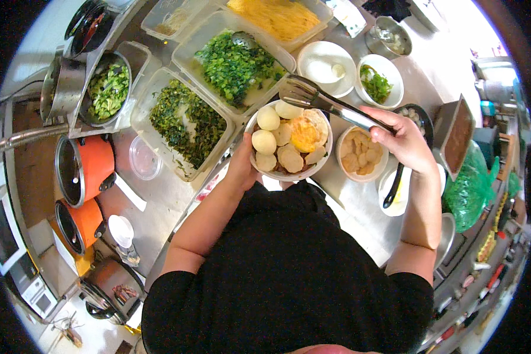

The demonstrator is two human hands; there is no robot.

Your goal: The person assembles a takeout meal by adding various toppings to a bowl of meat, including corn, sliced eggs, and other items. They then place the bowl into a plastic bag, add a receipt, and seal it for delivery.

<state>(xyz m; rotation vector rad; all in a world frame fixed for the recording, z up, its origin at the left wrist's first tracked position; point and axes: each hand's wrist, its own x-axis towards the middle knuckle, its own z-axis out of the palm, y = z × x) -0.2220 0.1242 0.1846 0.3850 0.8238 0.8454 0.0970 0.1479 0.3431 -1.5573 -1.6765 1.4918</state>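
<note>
My left hand [242, 162] is wrapped round the left side of a white bowl [289, 177], held in front of my body. Pale round balls [264, 142], flat beige slices [290, 158] and a fried egg [305, 133] fill it. Metal tongs [354, 115] with dark handle edges are gripped in my right hand [402, 138]. Their slotted head hovers at the bowl's far rim, over or close to the egg; I see no food between the jaws. Beside the bowl, under my right wrist, stands a tub [363, 176] of similar beige slices.
Clear containers of chopped greens [233, 65], dark chopped vegetables [171, 118] and yellow shreds [277, 17] stand beyond the bowl. White bowls [326, 62] sit far right, near a metal pan [457, 135] and a green bag [472, 189]. Orange pots [100, 165] line the left.
</note>
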